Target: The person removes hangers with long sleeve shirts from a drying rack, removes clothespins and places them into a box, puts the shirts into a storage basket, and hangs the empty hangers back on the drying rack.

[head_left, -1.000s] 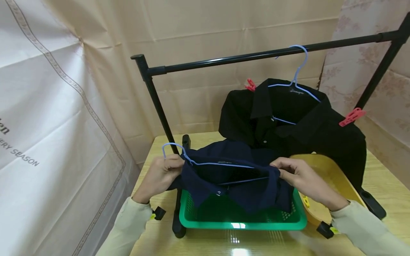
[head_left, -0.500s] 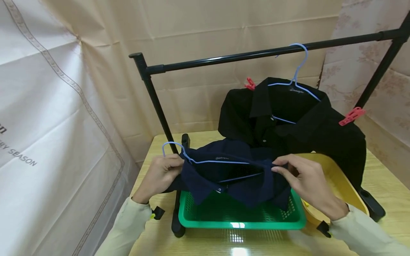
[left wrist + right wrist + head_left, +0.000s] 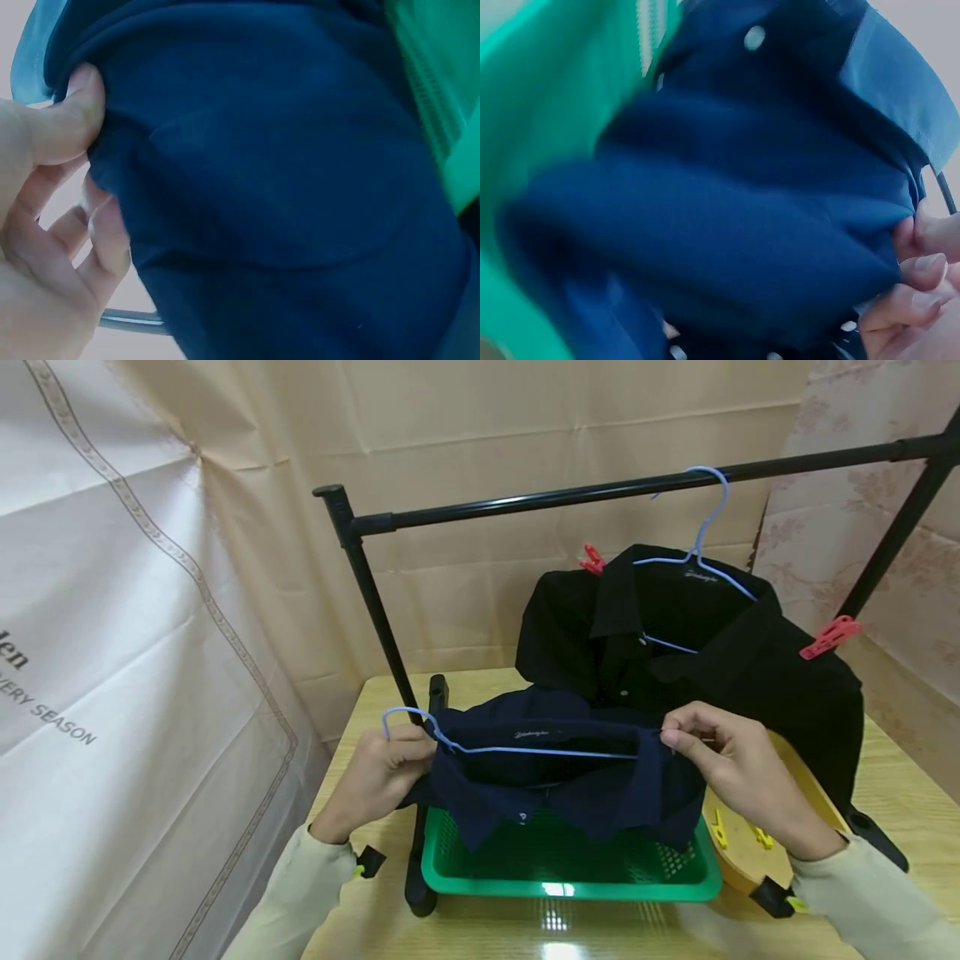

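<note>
Nearest is a green plastic basket with small holes [image 3: 573,889]. Above it is a dark navy collared shirt [image 3: 615,806], with a thin light-blue hanger [image 3: 555,752] inside its neck. The left hand [image 3: 386,772] pinches the shirt's cloth near the hanger's hook; the right hand [image 3: 731,756] pinches its opposite side. A yellow oblong tray [image 3: 750,864] stands at right. Farther, a black collared shirt [image 3: 712,668] hangs on a black tubular rack [image 3: 525,503].
</note>
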A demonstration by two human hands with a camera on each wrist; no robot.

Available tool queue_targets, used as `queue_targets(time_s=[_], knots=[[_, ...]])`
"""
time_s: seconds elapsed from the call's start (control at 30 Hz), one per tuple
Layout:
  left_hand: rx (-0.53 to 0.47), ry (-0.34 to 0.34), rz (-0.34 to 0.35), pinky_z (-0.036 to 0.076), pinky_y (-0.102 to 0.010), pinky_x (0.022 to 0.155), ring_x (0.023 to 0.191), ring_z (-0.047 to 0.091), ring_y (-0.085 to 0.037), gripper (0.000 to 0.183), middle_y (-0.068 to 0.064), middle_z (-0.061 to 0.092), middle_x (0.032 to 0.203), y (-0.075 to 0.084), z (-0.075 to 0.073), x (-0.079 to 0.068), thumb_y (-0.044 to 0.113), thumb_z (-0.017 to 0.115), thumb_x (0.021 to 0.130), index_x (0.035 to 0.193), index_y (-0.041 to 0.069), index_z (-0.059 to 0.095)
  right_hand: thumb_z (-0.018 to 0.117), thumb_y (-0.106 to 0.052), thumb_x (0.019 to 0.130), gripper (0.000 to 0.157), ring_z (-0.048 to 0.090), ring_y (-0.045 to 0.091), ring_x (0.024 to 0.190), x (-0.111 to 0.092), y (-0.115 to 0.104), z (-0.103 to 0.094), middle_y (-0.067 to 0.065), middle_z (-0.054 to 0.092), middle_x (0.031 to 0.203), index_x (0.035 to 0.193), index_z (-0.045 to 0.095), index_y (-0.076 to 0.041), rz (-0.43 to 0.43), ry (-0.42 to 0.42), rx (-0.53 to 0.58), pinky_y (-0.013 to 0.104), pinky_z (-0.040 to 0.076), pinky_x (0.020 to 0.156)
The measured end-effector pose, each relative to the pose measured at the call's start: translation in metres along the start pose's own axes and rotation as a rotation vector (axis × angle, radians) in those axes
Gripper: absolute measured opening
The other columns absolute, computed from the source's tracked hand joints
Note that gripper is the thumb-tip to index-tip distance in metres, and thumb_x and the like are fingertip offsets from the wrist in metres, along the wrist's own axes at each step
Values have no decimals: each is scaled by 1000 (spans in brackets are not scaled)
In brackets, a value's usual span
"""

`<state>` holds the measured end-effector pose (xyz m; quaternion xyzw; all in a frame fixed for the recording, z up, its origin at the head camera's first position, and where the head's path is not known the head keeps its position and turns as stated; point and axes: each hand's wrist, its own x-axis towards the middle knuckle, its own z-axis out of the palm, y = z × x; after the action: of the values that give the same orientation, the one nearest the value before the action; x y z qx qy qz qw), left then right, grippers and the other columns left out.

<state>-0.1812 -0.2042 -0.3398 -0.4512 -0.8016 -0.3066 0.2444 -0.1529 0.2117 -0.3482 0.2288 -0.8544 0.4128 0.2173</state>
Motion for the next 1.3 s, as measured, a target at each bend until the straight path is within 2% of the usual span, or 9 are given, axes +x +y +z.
queue_targets(time_s=[0.13,0.33,0.43,0.63,0.77,0.9,1.07,1.17,1.3], knots=[[-36,29,-53,46,-16,62,71,60,-5,26,8,65,84,2,0,1,-9,62,85,86,13,75,57,-14,96,6,49,13,65,-2,4,7,-2,62,85,95,63,-18,125,-68,94,25,40,56],[-53,64,-118,49,-18,65,71,63,-7,28,7,67,83,0,3,0,-12,62,84,86,12,77,62,-9,93,13,49,9,59,-8,11,24,-9,63,80,93,62,-22,72,-25,-34,22,40,52],[-51,57,-134,49,-17,65,72,64,-7,28,7,68,84,-2,5,-2,-12,63,83,85,12,77,66,-4,89,21,48,6,56,-13,12,27,-10,64,81,97,62,-23,16,5,-92,20,38,49],[-43,68,-150,47,-17,62,70,62,-7,31,8,67,81,-6,6,-3,-12,65,82,81,17,76,64,7,84,33,45,0,55,-20,8,23,-10,62,81,105,67,-18,-182,40,-117,15,37,51],[-46,80,-162,47,-17,63,71,63,-8,33,8,68,81,-6,5,-1,-14,65,80,79,17,76,71,1,81,27,44,-3,56,-20,8,22,-14,59,75,103,71,-15,-293,79,-97,12,36,52],[-64,91,-165,47,-18,64,70,62,-9,35,6,67,80,-6,3,-1,-19,65,77,78,15,75,75,-1,80,19,43,-4,55,-16,8,19,-6,67,79,94,73,-14,-372,148,-69,11,33,50],[-94,126,-124,44,-20,60,64,56,-9,44,8,62,73,-8,-3,-1,-24,61,74,72,19,69,74,13,73,34,52,1,59,-11,5,7,-4,70,83,91,73,-17,-295,139,-21,14,39,55],[-119,127,-109,43,-20,59,63,54,-8,47,10,60,73,-5,-7,2,-24,59,75,71,22,67,70,13,78,36,59,6,67,-10,3,1,-6,70,87,93,73,-19,-191,65,14,15,45,60],[-152,125,-134,44,-20,60,63,55,-11,42,6,61,72,9,-12,8,-25,60,74,72,16,69,63,5,88,30,62,8,76,-11,6,0,-7,70,93,98,72,-21,-65,-43,78,19,49,63]])
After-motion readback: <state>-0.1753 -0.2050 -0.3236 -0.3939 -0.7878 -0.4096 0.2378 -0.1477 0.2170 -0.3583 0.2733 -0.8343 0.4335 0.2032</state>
